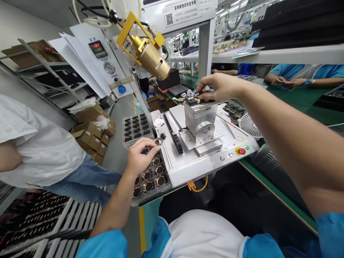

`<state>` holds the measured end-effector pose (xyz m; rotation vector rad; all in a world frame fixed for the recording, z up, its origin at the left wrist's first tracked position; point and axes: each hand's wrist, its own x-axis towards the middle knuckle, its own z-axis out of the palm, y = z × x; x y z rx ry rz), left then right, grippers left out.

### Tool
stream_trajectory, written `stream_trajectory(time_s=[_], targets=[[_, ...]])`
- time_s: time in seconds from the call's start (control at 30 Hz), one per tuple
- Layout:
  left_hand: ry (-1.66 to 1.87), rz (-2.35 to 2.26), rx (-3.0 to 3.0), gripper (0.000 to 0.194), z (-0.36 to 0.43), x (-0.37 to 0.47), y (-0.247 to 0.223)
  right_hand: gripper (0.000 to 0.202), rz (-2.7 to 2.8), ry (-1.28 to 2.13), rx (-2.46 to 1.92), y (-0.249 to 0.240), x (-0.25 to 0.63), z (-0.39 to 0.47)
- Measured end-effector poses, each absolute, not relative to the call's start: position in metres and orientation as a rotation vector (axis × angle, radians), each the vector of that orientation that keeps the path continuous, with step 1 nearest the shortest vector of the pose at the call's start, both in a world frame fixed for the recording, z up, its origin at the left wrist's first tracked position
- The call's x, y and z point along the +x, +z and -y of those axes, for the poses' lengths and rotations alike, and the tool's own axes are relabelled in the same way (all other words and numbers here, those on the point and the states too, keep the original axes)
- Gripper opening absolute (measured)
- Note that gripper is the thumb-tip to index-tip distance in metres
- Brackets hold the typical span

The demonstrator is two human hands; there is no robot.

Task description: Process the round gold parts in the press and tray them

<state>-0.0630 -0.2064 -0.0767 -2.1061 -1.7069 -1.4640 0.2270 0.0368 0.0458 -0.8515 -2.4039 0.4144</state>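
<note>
My left hand (141, 156) is closed in a pinch on a small thin part (158, 140), too small to name, just above the machine bed's left edge. A dark tuft (162, 136) shows right beside its tip. Below that hand lies a clear tray (154, 190) of round, gold-rimmed black parts. My right hand (219, 87) reaches over the black fixture (191, 101) on top of a silver metal block (200, 116). Its thumb and fingers are bent together at the fixture's top; what they grip there is hidden.
Over the block hangs a brass-coloured cylinder head (154, 59). A red stop button (242, 151) sits on the machine bed's front. More trays (137, 127) stand at the left, and a white fan (250, 125) at the right. A person in white (48, 143) stands at left; others sit across.
</note>
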Motion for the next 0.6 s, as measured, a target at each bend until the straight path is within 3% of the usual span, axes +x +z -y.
stream_trajectory(time_s=[0.17,0.4,0.6], targets=[[-1.523,1.359,-2.176,0.013,0.127,-0.028,-0.033,0.021,1.916,0.514,-0.651,0.014,0.247,-0.015],[-1.198,1.365,-2.426,0.014,0.025,0.035,0.014,0.037,1.658,0.714,-0.616,-0.055,0.296,0.044],[-1.006,1.567,-2.512,0.024,0.011,0.047,0.024,0.041,1.506,0.872,-0.834,-0.111,0.343,0.089]])
